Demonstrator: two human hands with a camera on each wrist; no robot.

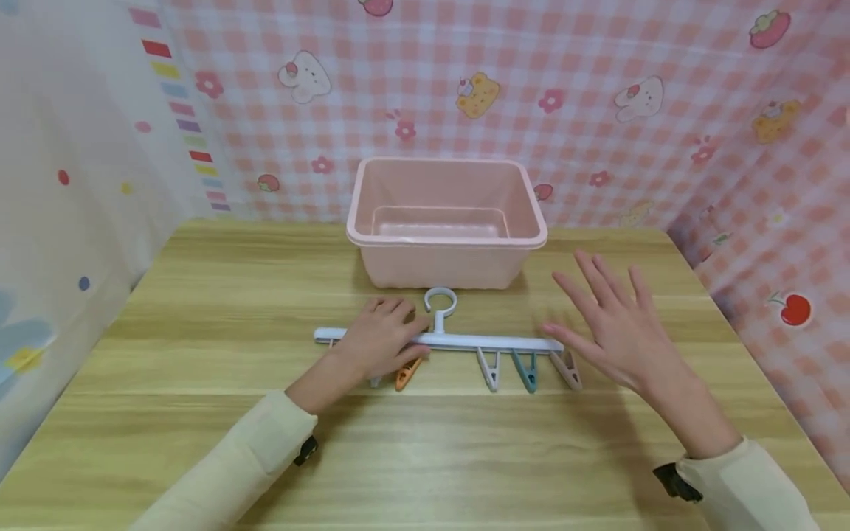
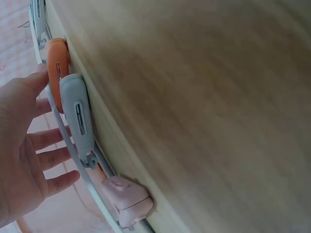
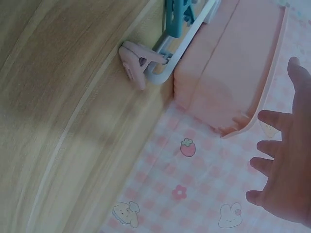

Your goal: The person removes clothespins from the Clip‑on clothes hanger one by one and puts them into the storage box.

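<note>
A white clip hanger (image 1: 491,342) lies on the table, its hook (image 1: 440,301) pointing toward a pink basin. Over the left half of its bar, my left hand (image 1: 380,341) holds on with the thumb on the near side and the fingers on the far side. Beside that thumb are an orange clip (image 2: 57,73) and a grey-blue clip (image 2: 77,114); a pink clip (image 2: 127,201) sits farther along. My right hand (image 1: 620,332) hovers past the right end, fingers spread, holding nothing. Close to it hang a white clip (image 1: 490,369), a teal clip (image 1: 526,371) and a pinkish clip (image 1: 567,370).
The pink basin (image 1: 438,264) stands behind the hanger, with nothing seen inside. Wood-grain table (image 1: 425,457) surface extends on all sides. A pink checked cloth (image 1: 412,88) hangs behind and at the right; a white patterned cloth (image 1: 80,118) is at the left.
</note>
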